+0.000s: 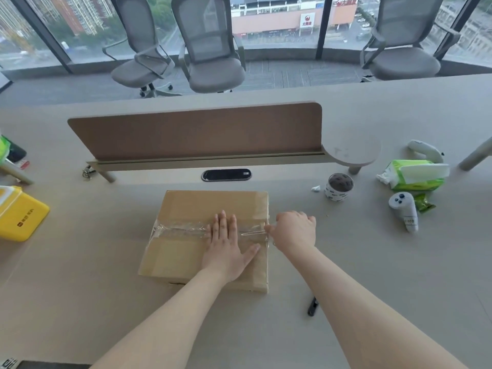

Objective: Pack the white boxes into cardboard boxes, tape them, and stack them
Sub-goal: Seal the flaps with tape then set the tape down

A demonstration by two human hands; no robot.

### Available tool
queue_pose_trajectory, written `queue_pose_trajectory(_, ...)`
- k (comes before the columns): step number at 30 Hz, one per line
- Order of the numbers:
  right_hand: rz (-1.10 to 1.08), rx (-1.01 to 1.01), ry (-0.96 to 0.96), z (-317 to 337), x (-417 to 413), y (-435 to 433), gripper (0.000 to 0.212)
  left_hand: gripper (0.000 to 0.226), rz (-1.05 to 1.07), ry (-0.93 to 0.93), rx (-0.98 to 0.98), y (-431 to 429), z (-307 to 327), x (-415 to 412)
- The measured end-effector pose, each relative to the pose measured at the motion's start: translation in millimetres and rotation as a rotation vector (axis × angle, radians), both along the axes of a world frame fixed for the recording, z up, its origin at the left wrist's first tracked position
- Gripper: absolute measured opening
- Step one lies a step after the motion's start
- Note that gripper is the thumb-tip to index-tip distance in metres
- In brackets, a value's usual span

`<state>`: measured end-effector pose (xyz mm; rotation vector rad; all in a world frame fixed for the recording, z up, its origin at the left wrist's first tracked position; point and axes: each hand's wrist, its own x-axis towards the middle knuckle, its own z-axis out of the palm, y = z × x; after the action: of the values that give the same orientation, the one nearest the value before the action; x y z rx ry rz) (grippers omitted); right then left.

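Hands (226, 247) (294, 230), two, hold tape (183, 229) on one cardboard box (191, 206).

Two bare forearms enter the picture from the bottom edge. The left forearm (165, 312) comes in at lower centre-left, the right forearm (367, 302) at lower right. Both are uncovered along their whole visible length, down to where the frame cuts them. They are smooth and slim, narrowing toward the wrist. The left hand (226, 246), at the centre of the frame, is bare as well and seen from the back, showing four long, slender fingers (223, 222) and a thumb. The right hand (294, 230), just right of centre, is also bare and seen from the back, with rounded knuckles; its fingertips are hidden. The nails are too small to make out.
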<state>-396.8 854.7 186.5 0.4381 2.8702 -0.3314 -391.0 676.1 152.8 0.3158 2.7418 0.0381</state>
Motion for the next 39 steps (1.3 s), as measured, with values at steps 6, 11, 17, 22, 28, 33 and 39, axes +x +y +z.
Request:
queue_pose_trajectory(6,-0.054,-0.097,0.009,-16.8,6.1,5.4,0.046,0.101,0.002,-0.027,-0.016,0.8,2.8,-1.2)
queue_pose_trajectory(11,-0.131,-0.212,-0.01,-22.8,6.6,8.3,0.049,0.098,0.023,-0.024,-0.044,6.1,5.9,-2.4)
queue_pose_trajectory(17,-0.165,-0.531,-0.067,-31.3,2.3,21.2,0.039,0.08,-0.121,0.086,0.028,30.9,8.4,0.5)
queue_pose_trajectory(22,-0.314,-0.716,-0.14,-34.0,9.6,40.5,0.066,0.065,-0.215,0.082,0.1,56.5,-0.9,-11.0)
queue_pose_trajectory(28,-0.272,-0.607,-0.114,-45.8,6.2,33.8,0.062,0.061,-0.235,0.106,0.088,55.3,-11.4,-11.0)
queue_pose_trajectory(33,-0.325,-0.633,-0.107,-53.6,3.4,28.2,0.061,0.063,-0.235,0.111,0.094,55.6,-13.1,-12.5)
queue_pose_trajectory(39,-0.395,-0.631,-0.123,-57.9,2.5,28.0,0.059,0.065,-0.233,0.11,0.083,56.6,-11.7,-12.5)
